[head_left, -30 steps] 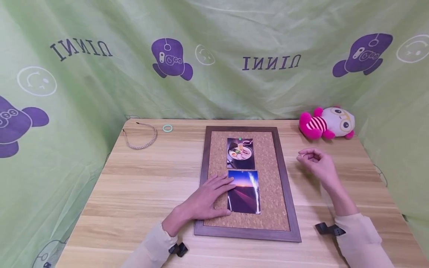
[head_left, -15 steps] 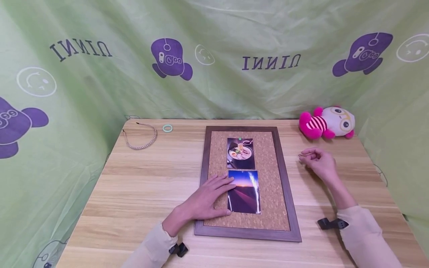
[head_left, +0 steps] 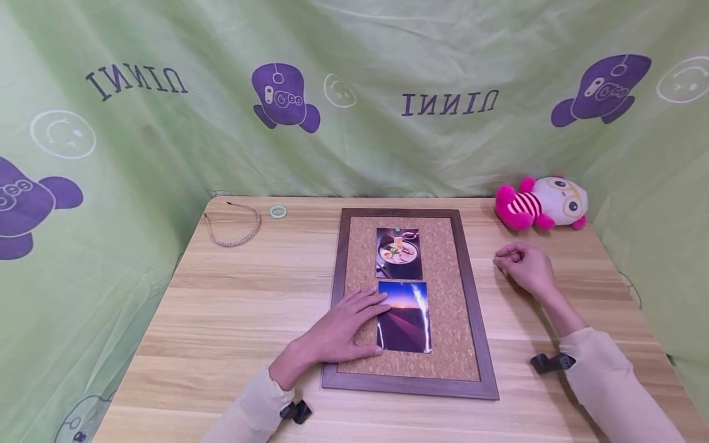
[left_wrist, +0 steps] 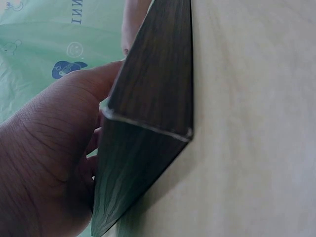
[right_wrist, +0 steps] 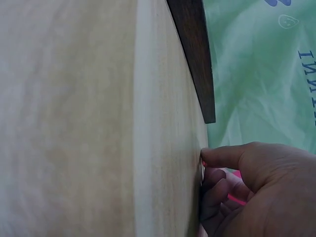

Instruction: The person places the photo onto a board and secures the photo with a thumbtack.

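Note:
A dark-framed cork board (head_left: 448, 307) lies on the table, bearing a ramen photo (head_left: 397, 253) with a green pin (head_left: 397, 229) at its top edge. Below that is a sunset photo (head_left: 403, 332). My left hand (head_left: 338, 326) lies spread over the board's left side, fingertips and thumb on the sunset photo's left edge; the left wrist view shows this hand (left_wrist: 54, 153) beside the frame's corner (left_wrist: 148, 128). Right of the board, my right hand (head_left: 525, 268) pinches something tiny, too small to identify. In the right wrist view this hand (right_wrist: 261, 182) is low by the tabletop, fingers bent.
A pink and white plush toy (head_left: 540, 203) lies at the back right of the table (head_left: 244, 307). At the back left are a beaded headband (head_left: 235, 242) and a mint-green ring (head_left: 278, 212). A green patterned curtain (head_left: 354, 147) hangs around the table.
My right hand has shifted slightly to the right, and its fingertips have drawn closer together. The left hand, the board and both photos have stayed in place.

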`<move>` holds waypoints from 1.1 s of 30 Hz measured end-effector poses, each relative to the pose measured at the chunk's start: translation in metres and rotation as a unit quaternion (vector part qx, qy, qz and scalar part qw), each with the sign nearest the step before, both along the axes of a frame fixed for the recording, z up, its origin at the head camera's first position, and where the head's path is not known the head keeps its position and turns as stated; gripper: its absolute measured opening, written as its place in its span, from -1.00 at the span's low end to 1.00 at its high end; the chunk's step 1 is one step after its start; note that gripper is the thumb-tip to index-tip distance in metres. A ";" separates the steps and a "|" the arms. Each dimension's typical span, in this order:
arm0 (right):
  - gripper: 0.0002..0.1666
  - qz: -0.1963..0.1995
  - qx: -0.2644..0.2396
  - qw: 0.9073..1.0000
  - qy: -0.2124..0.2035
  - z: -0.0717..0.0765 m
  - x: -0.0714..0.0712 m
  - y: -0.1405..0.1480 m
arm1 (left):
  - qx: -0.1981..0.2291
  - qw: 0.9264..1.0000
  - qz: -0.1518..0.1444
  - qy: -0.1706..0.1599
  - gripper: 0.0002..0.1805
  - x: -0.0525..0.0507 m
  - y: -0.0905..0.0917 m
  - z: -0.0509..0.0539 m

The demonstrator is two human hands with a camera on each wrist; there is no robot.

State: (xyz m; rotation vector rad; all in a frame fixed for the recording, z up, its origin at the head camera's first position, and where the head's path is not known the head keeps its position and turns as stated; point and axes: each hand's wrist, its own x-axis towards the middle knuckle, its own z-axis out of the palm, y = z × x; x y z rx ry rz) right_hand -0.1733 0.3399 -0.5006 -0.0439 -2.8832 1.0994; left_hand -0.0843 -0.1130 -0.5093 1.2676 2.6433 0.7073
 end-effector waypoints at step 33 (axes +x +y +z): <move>-0.74 -0.014 -0.115 0.992 -0.049 0.011 0.011 -0.004 | 0.003 1.000 -0.002 0.000 -0.06 -0.001 0.000 0.000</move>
